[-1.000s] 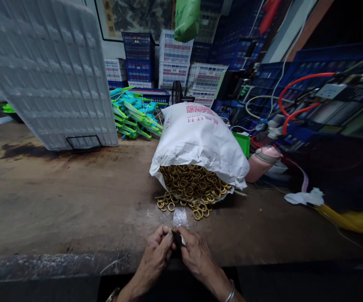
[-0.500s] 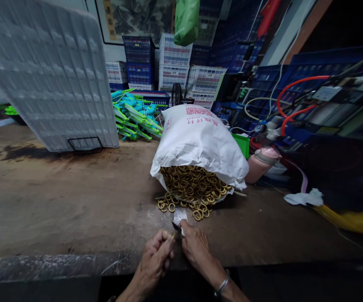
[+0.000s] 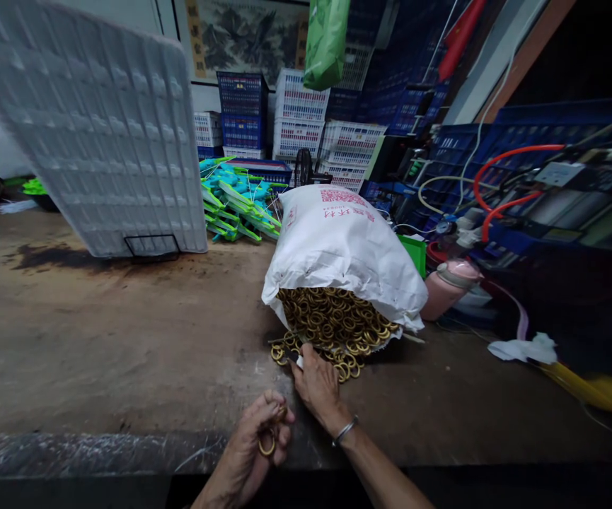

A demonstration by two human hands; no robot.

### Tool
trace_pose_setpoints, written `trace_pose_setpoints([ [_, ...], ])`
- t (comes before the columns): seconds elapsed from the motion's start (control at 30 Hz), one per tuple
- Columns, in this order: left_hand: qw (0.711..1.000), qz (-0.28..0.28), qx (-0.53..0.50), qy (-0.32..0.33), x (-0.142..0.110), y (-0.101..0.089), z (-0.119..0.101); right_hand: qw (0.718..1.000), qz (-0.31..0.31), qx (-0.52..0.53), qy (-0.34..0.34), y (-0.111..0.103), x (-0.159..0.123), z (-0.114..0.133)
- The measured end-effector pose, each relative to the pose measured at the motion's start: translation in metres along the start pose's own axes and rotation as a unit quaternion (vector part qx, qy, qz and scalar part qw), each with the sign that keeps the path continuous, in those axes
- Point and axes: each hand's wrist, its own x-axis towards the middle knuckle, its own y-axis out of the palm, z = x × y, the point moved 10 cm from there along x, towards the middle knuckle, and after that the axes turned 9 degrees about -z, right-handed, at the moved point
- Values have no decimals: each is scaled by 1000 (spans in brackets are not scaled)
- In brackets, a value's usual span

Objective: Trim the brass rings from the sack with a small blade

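My left hand (image 3: 260, 435) is closed near the table's front edge. Brass-coloured rings are in it: one ring (image 3: 266, 444) shows against the fingers, and another bit of brass (image 3: 281, 412) sits at the fingertips. Farther forward, my right hand (image 3: 317, 385) is closed round a small knife (image 3: 299, 361) with a white handle and a dark blade, partly covered by the fingers. Its fingertips reach the loose rings (image 3: 349, 369) spilled before the sack. Many more rings (image 3: 332, 314) fill the mouth of the white woven sack (image 3: 345, 240), which lies on its side.
A ribbed translucent panel (image 3: 125, 141) stands in a black wire holder (image 3: 151, 246) on the wooden table (image 3: 125, 339). Green and blue plastic pieces (image 3: 239, 201) are heaped behind. Right of the sack are a pink bottle (image 3: 448, 286), a white cloth (image 3: 523, 348) and red-hosed machinery (image 3: 560, 177).
My right hand has moved forward with the knife to the loose rings. My left hand has turned, and a ring now shows against its fingers. The view has shifted slightly.
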Motion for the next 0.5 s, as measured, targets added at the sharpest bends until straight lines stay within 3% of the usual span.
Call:
trace_pose_setpoints([
  [0.13, 999, -10, -42, -30, 0, 0, 0, 999, -18, 27, -11, 0, 0, -4],
  [0.3, 999, -42, -22, -14, 4, -6, -3, 992, -34, 118, -23, -3, -4, -12],
  [0.4, 997, -47, 39, 42, 10, -8, -11, 975, -14, 221, -8, -4, -10, -14],
  [0.5, 979, -85, 143, 121, 15, -13, -25, 937, 34, 347, 24, -2, -18, -12],
])
